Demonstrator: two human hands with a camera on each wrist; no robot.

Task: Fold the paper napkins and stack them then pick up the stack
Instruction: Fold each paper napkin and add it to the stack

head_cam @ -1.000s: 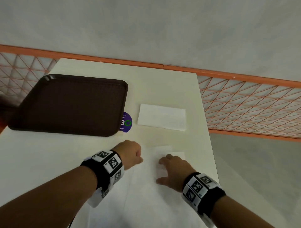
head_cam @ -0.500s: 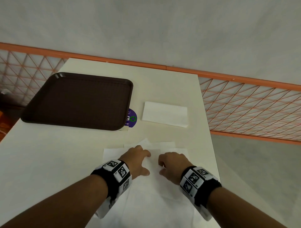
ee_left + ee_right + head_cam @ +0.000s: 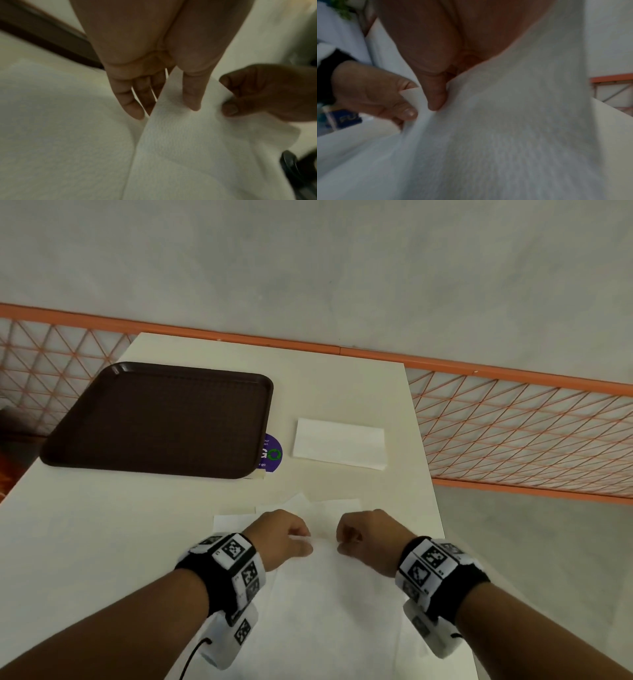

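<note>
A white unfolded napkin [image 3: 325,587] lies on top of a loose pile of several napkins [image 3: 236,518] at the near edge of the table. My left hand [image 3: 306,539] and right hand [image 3: 342,541] each pinch its far edge, close together, and that edge is raised off the pile. In the left wrist view my left hand [image 3: 164,108] has the thumb on top of the napkin [image 3: 180,135] and the fingers under it. In the right wrist view the sheet [image 3: 505,135] drapes over my right hand [image 3: 436,102]. One folded napkin [image 3: 339,446] lies flat farther back.
A dark brown tray [image 3: 161,419] sits at the back left of the cream table [image 3: 102,525], partly covering a purple round sticker [image 3: 274,453]. An orange mesh railing [image 3: 513,433] runs behind and to the right. The table's right edge is close to my right hand.
Both hands went from lying on the napkin pile to pinching the top napkin's far edge, which has come up off the pile.
</note>
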